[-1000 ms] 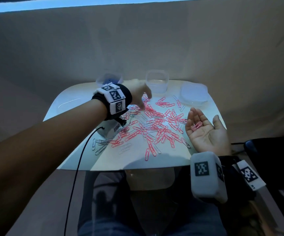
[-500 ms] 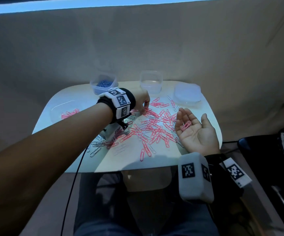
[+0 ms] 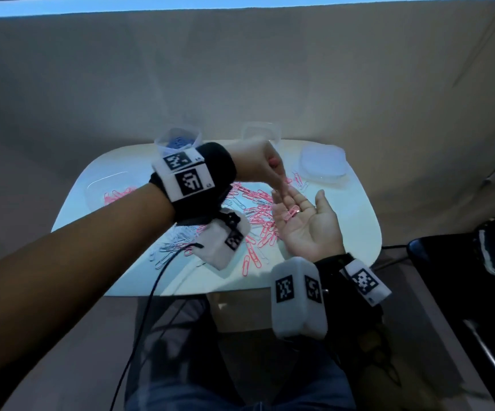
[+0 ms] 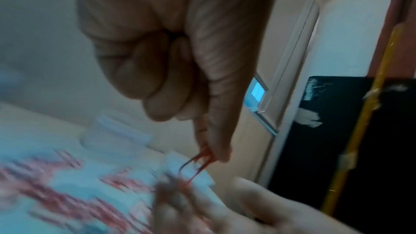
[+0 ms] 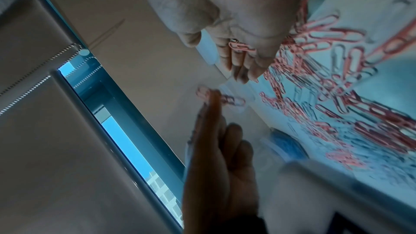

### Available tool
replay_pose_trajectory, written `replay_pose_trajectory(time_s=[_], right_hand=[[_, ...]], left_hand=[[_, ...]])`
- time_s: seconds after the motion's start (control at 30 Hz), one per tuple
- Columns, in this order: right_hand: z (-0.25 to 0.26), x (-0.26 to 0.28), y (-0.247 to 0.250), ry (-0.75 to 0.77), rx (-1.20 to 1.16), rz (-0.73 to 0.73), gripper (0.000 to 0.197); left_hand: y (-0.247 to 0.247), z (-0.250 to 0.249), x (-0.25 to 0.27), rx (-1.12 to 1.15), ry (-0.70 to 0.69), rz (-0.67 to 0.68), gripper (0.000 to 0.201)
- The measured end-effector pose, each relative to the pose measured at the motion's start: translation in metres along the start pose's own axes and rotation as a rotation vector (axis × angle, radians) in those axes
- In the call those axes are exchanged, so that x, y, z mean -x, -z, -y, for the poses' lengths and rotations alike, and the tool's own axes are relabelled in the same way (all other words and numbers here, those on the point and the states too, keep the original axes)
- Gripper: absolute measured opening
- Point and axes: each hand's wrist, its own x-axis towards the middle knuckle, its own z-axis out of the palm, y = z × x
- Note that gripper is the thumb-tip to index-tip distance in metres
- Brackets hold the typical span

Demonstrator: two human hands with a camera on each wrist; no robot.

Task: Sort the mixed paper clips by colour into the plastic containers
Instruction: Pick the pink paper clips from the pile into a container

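Nearest the body, the right hand (image 3: 307, 223) lies palm up over the near right part of the table (image 3: 356, 221), fingers spread flat, serving as a tray. A few pink clips (image 3: 291, 211) rest at the base of its fingers.

Just above its fingertips the left hand (image 3: 258, 166) has its lower fingers curled in, while thumb and forefinger pinch one pink clip (image 4: 198, 164), shown most clearly in the left wrist view. My read is that this clip is about to be laid in the waiting palm. To do it well, bring the pinch low over the hollow of the palm before letting go, so the wire does not bounce off. Keep the palm level and slightly cupped. Once it holds a fair handful, carry it to the tub.

Beyond the hands the loose heap (image 3: 255, 203) spreads across the middle of the table, mostly pink with pale silver clips mixed in, thicker toward the left.

At the left edge a shallow clear tub (image 3: 98, 188) already holds pink clips. At the back stand a tub with blue clips (image 3: 178, 142) and a tub (image 3: 259, 132) that looks empty, and a clear lid (image 3: 323, 167) lies flat at the back right.

The wrist bands carry black-and-white square code markers; beside them is tiny print too small to read. I see no brand name.
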Motion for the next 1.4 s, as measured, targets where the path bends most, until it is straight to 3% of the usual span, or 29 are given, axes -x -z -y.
replay_pose_trajectory(time_s=[0.13,0.23,0.47,0.6,0.7,0.77,0.9,1.0,1.13,1.23,1.3,1.4], right_hand=[[-0.010,0.000,0.001,-0.055,-0.039,0.055,0.056],[-0.009,0.003,0.004,-0.065,-0.101,0.063,0.053],[-0.004,0.010,0.003,-0.027,-0.052,0.073,0.040],[-0.002,0.014,-0.003,-0.012,0.013,0.041,0.028],[0.009,0.013,-0.018,0.022,0.198,0.050,0.024],[0.018,0.011,-0.033,0.030,0.447,0.093,0.026],[0.015,0.012,-0.062,0.069,1.194,0.204,0.032],[0.003,0.011,-0.073,0.173,1.677,0.302,0.030],[-0.008,0.010,-0.082,0.218,2.125,0.450,0.033],[0.000,0.011,-0.091,0.312,2.164,0.456,0.033],[0.009,0.009,-0.094,0.338,1.970,0.432,0.029],[0.013,0.005,-0.098,0.408,1.738,0.418,0.021]], left_hand=[[-0.013,-0.008,0.004,0.021,0.035,0.098,0.022],[-0.011,-0.006,0.009,0.185,0.037,-0.023,0.017],[-0.034,0.011,0.031,1.043,0.153,-0.179,0.014],[-0.052,0.022,0.041,1.831,0.263,-0.079,0.044],[-0.070,0.030,0.043,2.114,0.290,-0.061,0.062],[-0.076,0.030,0.046,2.220,0.300,-0.093,0.060],[-0.083,0.023,0.047,2.402,0.282,-0.158,0.051],[-0.087,0.023,0.047,2.369,0.283,-0.161,0.052],[-0.083,0.024,0.048,2.357,0.258,-0.223,0.025],[-0.079,0.026,0.046,2.417,0.223,-0.298,0.030],[-0.076,0.030,0.047,2.427,0.181,-0.303,0.054],[-0.064,0.043,0.057,2.388,0.147,-0.320,0.063]])
